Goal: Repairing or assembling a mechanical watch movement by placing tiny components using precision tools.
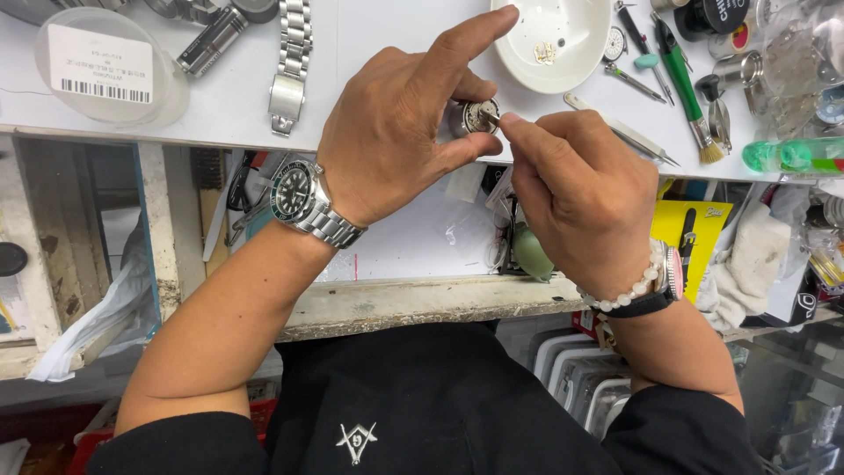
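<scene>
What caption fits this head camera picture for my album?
Left hand holds a small round watch part while right hand pokes it with a thin tool.

- Bare white desk (387, 26) lies open behind the hands, between the steel watch bracelet (290, 66) and the white dish (549, 44).
- Right of the dish, tweezers (620, 127), a green-handled brush (686, 84) and small bottles (796, 154) crowd the surface.
- Far left, a clear round lid (105, 66) blocks the corner.
</scene>
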